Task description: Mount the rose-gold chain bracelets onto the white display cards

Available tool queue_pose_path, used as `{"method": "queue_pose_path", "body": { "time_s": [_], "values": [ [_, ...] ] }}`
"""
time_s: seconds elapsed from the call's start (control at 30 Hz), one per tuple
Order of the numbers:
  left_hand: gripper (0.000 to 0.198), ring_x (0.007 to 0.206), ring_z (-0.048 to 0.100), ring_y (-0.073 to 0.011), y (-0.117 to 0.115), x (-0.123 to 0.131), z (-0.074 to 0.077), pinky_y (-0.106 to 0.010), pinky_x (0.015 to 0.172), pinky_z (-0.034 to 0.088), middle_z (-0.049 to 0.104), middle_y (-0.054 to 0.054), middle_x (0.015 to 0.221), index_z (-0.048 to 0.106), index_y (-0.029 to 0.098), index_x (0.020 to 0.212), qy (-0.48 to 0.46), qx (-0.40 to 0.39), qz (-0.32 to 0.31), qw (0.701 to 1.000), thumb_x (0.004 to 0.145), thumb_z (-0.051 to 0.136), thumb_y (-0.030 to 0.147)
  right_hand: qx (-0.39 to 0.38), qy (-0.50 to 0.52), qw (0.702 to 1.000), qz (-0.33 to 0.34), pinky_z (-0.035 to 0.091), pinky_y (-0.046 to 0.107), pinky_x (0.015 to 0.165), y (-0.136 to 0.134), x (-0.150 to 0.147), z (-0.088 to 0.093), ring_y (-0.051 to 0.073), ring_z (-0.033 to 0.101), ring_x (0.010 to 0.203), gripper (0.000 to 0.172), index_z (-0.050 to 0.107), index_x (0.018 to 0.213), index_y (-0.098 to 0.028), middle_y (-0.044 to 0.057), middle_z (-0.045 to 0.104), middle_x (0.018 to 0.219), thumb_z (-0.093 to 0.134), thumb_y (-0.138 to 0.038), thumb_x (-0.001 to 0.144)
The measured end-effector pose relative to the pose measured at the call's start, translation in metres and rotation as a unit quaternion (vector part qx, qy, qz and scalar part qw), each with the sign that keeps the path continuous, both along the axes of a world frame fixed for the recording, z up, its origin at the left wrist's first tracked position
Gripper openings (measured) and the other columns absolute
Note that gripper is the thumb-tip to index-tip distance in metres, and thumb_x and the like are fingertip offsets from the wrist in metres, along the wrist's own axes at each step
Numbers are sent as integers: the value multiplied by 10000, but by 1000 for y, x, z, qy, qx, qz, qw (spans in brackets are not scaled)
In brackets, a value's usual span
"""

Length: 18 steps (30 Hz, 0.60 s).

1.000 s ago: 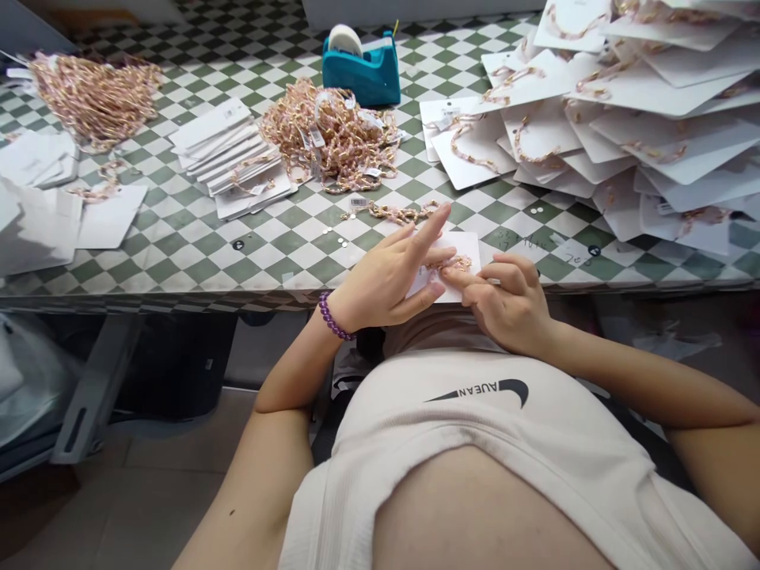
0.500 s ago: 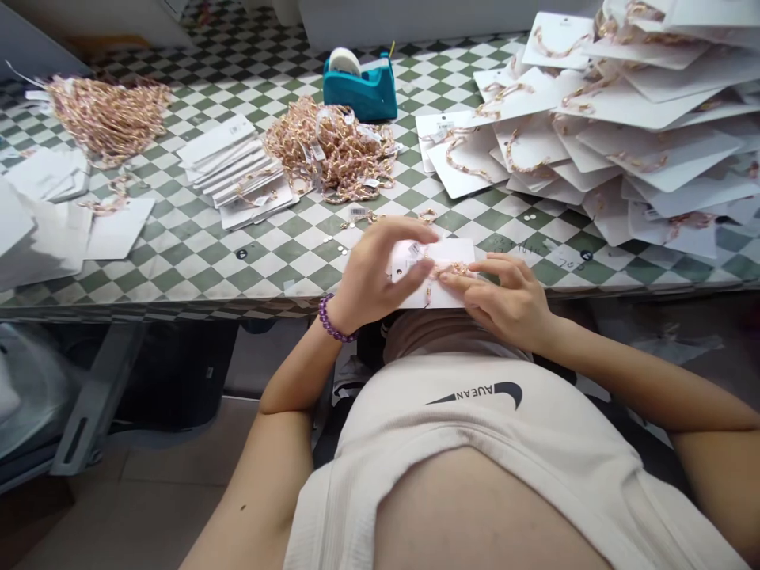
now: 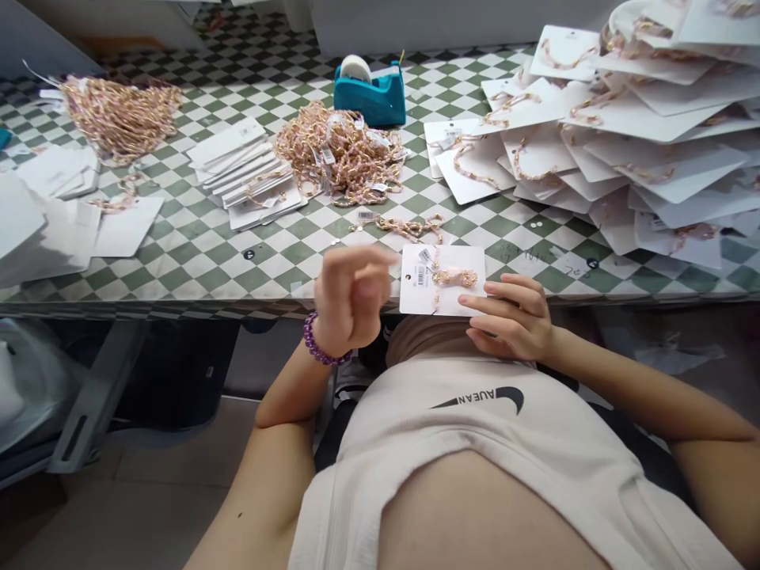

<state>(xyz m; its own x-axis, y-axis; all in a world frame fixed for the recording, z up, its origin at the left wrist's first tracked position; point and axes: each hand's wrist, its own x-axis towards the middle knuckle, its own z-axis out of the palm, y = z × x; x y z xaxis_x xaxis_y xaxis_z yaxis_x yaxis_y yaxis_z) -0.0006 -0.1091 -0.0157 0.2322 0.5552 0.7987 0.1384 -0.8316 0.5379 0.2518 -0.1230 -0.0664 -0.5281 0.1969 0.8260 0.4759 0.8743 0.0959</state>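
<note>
Resting open right-hand fingers [image 3: 475, 299] on a sideways white bracelet card [image 3: 416, 301], left hand [image 3: 350, 297] curled beside it

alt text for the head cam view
A person's right hand rests its fingertips on a white card carrying a pink-and-gold chain bracelet; the raised left hand is off the card. Heaps of chain and carded bracelets lie behind on a green-and-white checked table.

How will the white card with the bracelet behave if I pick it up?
It will probably feel light and fairly stiff, since the white card looks thin yet lies flat. Its lower edge seems to overhang the checkered table, so it may tip easily. The bracelet may dangle, as one end looks loose.
</note>
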Motion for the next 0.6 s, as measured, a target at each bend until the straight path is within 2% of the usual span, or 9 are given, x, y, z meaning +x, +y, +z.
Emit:
{"method": "queue_pose_path", "body": {
  "time_s": [0.03, 0.07, 0.1, 0.17, 0.23, 0.27, 0.33, 0.47, 0.6],
  "values": [
    [286, 452, 520, -115, 2, 2, 0, -285, 484, 434, 522, 56, 585, 470, 291, 1266, 16, 15, -3, 1000, 1105, 276, 425, -5, -10, 1000, -15, 563, 366, 931, -1, 0, 0, 181, 658, 1029, 110, 590, 949, -279, -41, 776, 1078, 681, -334, 921],
    [333, 634, 668, -149, 3, 4, -1, -317, 614, 546, 666, 13, 744, 379, 284, 1405, 49, 26, 8, 998, 1099, 323, 404, -10, -22, 999, -30, 561, 372, 945, -1, -1, 0, 189, 659, 1052, 137, 595, 980, -272, -28, 774, 1108, 685, -352, 917],
    [436, 866, 737, -195, 5, 6, -4, -374, 774, 601, 741, -48, 954, 290, 271, 1491, 90, 34, 22, 995, 1087, 367, 416, -16, -34, 998, -46, 555, 377, 965, -2, -1, -1, 197, 658, 1082, 174, 599, 1009, -259, -10, 770, 1135, 694, -366, 911],
    [605, 1273, 643, -277, 8, 9, -10, -485, 1062, 542, 657, -150, 1369, 222, 254, 1557, 210, 15, 37, 977, 1048, 435, 501, -23, -54, 996, -69, 529, 381, 1018, -3, -3, -1, 210, 652, 1151, 218, 607, 1035, -226, 22, 765, 1164, 710, -365, 902],
    [614, 1444, 503, -306, 9, 10, -17, -505, 1206, 423, 476, -169, 1579, 295, 232, 1550, 311, -4, 32, 950, 1026, 456, 510, -23, -56, 995, -78, 499, 363, 1054, -4, -5, -1, 206, 642, 1201, 197, 618, 1020, -211, 32, 766, 1154, 717, -336, 904],
    [584, 1467, 477, -302, 9, 10, -20, -495, 1238, 383, 425, -161, 1619, 337, 221, 1535, 342, -10, 28, 939, 1024, 460, 474, -27, -55, 995, -81, 485, 350, 1065, -4, -6, -1, 198, 637, 1221, 168, 625, 1003, -213, 30, 766, 1150, 717, -314, 907],
    [550, 1446, 504, -277, 9, 11, -24, -466, 1258, 354, 426, -157, 1621, 370, 193, 1518, 365, -23, 24, 931, 1013, 474, 386, -37, -51, 994, -86, 464, 328, 1081, -5, -7, 0, 180, 622, 1256, 97, 637, 965, -221, 16, 766, 1146, 710, -259, 914],
    [637, 1320, 606, -219, 9, 16, -24, -420, 1225, 393, 606, -144, 1470, 281, 142, 1548, 343, -38, 33, 938, 971, 510, 284, -32, -77, 990, -113, 443, 319, 1087, -7, -10, 6, 160, 631, 1235, 72, 652, 918, -217, -16, 775, 1127, 707, -171, 918],
    [597, 1203, 652, -212, 8, 22, -21, -420, 1189, 415, 744, -68, 1264, 337, 143, 1514, 341, -38, 40, 938, 948, 503, 234, -3, -107, 983, -149, 448, 312, 1040, -12, -15, 14, 141, 676, 1126, 57, 673, 917, -202, -16, 778, 1126, 707, -159, 933]
  ]
}}
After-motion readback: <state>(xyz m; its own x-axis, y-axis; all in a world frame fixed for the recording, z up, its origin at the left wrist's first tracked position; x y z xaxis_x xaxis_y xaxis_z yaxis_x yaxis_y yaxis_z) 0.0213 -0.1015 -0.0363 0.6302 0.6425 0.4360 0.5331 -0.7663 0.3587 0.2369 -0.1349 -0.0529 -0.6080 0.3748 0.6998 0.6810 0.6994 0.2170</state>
